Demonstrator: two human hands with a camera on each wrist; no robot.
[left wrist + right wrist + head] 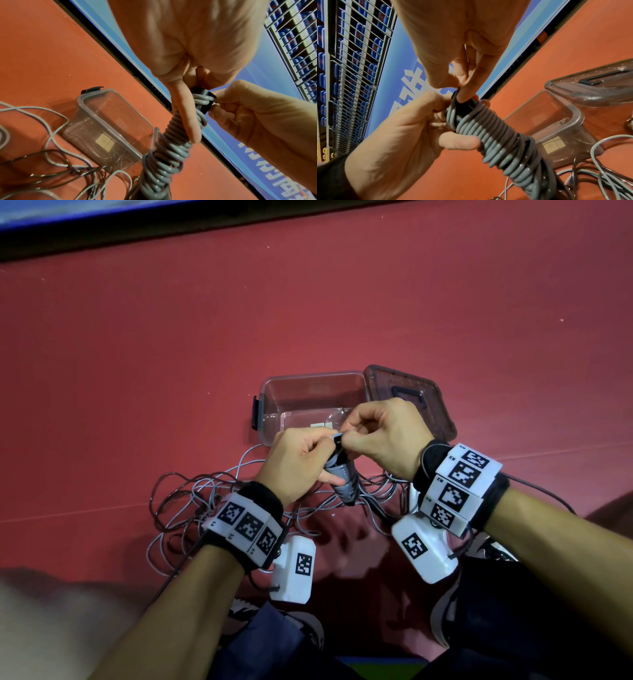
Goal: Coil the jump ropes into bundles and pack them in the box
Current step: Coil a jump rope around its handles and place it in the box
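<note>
A grey jump rope is wound tightly round its black handles into a bundle [342, 479] [169, 148] [498, 138]. My left hand [298, 463] [412, 129] grips the bundle's upper part, thumb along the coils. My right hand [383, 433] [248, 111] pinches the rope's end at the black handle tip [464, 106]. The clear plastic box [274, 392] [102, 121] [573, 113] stands open just beyond the hands, only a pale label showing on its bottom. Loose grey and dark rope [191, 494] [51, 159] lies tangled on the red floor below the hands.
The box's lid [407, 392] [594, 86] lies to the right of the box, handle side up. A black latch [256, 412] hangs on the box's left end. A blue banner and black rail [102, 231] run along the far edge of the red floor. My shoes [305, 625] are near the bottom.
</note>
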